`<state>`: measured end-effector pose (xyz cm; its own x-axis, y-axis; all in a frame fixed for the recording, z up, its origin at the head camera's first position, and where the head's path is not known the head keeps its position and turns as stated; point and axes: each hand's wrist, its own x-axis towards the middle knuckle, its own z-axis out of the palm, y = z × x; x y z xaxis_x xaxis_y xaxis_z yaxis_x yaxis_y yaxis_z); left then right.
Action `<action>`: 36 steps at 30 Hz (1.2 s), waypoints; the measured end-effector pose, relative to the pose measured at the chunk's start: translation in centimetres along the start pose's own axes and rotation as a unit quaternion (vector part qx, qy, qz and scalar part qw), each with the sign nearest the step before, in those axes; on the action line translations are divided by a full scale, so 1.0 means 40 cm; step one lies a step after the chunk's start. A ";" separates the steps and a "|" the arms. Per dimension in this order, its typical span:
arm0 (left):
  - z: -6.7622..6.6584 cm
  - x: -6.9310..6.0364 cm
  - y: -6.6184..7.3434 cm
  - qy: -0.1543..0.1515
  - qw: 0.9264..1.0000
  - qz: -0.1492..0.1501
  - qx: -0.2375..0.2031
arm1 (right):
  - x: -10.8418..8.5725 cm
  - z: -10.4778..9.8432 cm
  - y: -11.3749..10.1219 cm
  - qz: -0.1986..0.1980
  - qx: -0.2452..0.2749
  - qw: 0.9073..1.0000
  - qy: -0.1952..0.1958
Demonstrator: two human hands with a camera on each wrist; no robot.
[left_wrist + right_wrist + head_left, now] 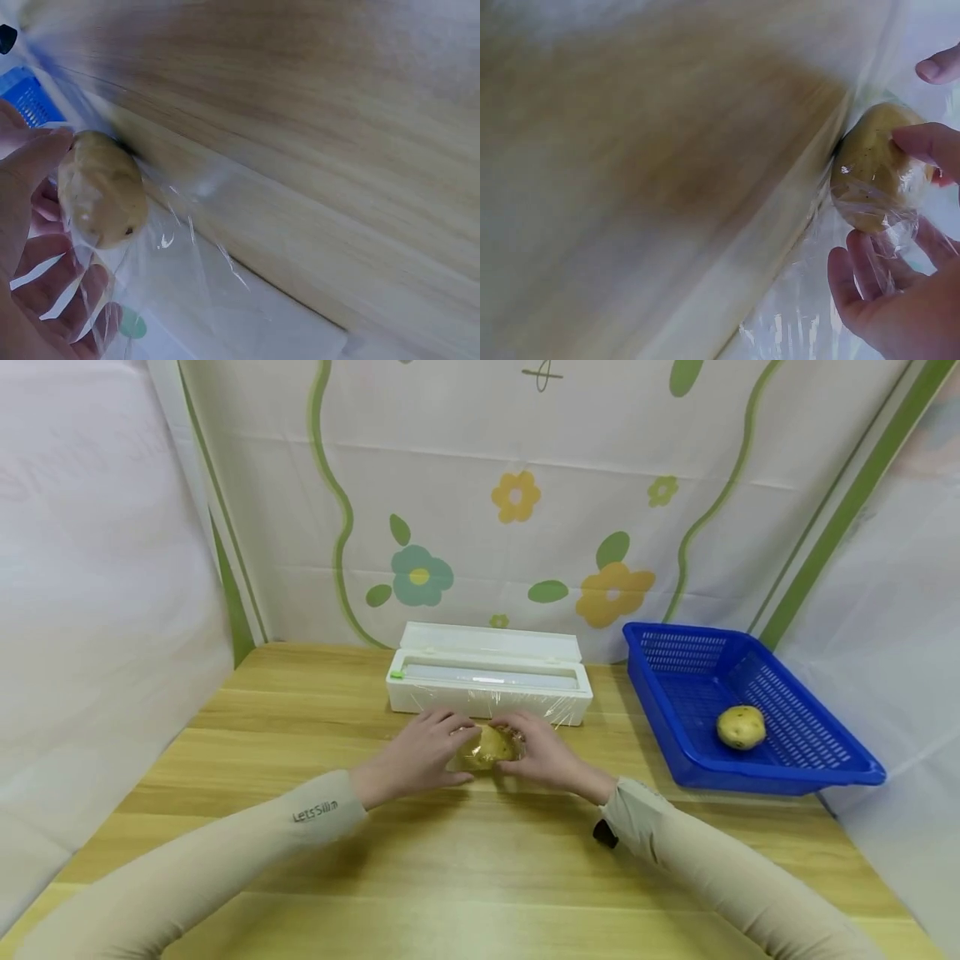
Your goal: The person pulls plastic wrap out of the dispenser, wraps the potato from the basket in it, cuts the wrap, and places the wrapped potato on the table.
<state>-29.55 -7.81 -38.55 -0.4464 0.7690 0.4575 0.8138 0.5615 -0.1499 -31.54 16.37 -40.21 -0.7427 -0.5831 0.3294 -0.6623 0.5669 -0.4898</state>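
Sleeves [225,862]; right grip [543,755] holds potato [491,748] (film [889,225] around).

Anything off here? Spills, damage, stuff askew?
Nothing looks clearly spilled or damaged. Mildly odd: clear crinkly plastic film bunches unevenly against the yellow oval potato before the white rectangular box, rather than lying smooth.
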 end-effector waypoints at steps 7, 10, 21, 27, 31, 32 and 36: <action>0.032 0.026 -0.018 -0.010 1.000 -0.009 0.009 | 0.002 -0.003 0.010 0.029 0.064 0.998 0.008; 0.043 0.034 -0.027 -0.024 0.999 -0.028 -0.002 | 0.004 -0.005 0.010 0.046 0.070 0.996 0.002; 0.067 0.061 -0.044 -0.051 0.995 -0.072 -0.041 | 0.015 -0.004 0.018 0.096 0.075 0.993 -0.007; 0.064 0.061 -0.055 -0.066 0.990 -0.086 -0.089 | 0.008 -0.013 0.014 0.054 0.015 0.998 -0.005; 0.063 0.060 -0.069 -0.086 0.984 -0.103 -0.121 | -0.002 -0.027 0.009 -0.069 -0.099 0.992 0.037; 0.065 0.060 -0.073 -0.090 0.982 -0.107 -0.126 | -0.002 -0.029 0.007 -0.102 -0.135 0.984 0.048; 0.071 0.060 -0.084 -0.101 0.975 -0.128 -0.154 | -0.001 -0.030 -0.001 -0.176 -0.235 0.955 0.049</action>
<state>-34.43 -6.99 -39.44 -0.6882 0.6781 0.2581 0.7254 0.6485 0.2307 -31.62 17.07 -39.26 -0.4571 -0.7414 0.4912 -0.8264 0.5582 0.0735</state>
